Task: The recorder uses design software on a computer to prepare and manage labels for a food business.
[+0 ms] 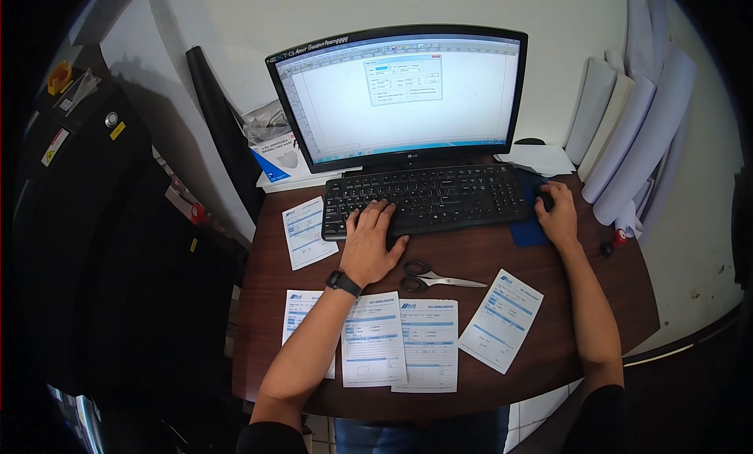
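My left hand (373, 246) lies with fingers spread on the left part of a black keyboard (439, 199); a dark watch (343, 282) is on that wrist. To the right, my right hand (558, 212) curls over a black computer mouse (543, 197), mostly hidden under the fingers, on a blue mouse pad (529, 234). Behind the keyboard stands a monitor (408, 125) showing a small dialog window over a white page. Black-handled scissors (439, 277) lie just right of my left wrist, blades pointing right.
Printed paper forms (375, 340) lie along the front of the brown desk (486, 254), with another form (502, 321) tilted at right and one (308, 233) left of the keyboard. Paper rolls (635, 117) lean on the right wall. A large black machine (86, 219) stands at left.
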Demonstrator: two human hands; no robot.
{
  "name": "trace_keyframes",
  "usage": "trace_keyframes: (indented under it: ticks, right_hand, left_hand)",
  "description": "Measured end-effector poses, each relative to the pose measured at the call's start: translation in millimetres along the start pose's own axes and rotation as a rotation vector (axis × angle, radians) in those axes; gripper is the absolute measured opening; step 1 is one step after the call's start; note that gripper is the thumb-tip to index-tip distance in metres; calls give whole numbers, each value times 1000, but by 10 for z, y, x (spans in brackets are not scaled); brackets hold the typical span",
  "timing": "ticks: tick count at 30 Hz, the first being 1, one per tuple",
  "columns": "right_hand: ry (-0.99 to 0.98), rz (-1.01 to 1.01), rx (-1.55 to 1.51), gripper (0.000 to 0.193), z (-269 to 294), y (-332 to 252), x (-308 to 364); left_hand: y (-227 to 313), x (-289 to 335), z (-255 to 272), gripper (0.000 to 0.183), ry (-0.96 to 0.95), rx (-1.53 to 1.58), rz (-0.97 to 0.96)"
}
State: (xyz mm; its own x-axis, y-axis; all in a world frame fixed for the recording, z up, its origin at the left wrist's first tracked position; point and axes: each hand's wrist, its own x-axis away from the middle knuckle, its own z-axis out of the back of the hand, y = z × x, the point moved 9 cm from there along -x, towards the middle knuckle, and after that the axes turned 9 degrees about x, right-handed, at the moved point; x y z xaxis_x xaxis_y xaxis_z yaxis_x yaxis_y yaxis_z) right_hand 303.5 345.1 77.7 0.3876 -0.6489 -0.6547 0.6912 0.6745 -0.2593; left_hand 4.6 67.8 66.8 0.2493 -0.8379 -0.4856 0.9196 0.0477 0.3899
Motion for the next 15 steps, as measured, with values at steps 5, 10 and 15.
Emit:
trace_keyframes:
  ticks: [5,10,15]
  right_hand:
    - [4,8,15,28,-6,20,1]
    - [-9,-6,8,28,-23,20,4]
    - [5,17,13,29,-5,-1,4]
  left_hand:
    - [-2,0,-12,69,-8,-1,3]
    - [-7,3,-8,69,1,2,-1]
    - [-17,8,-7,68,6,7,-4]
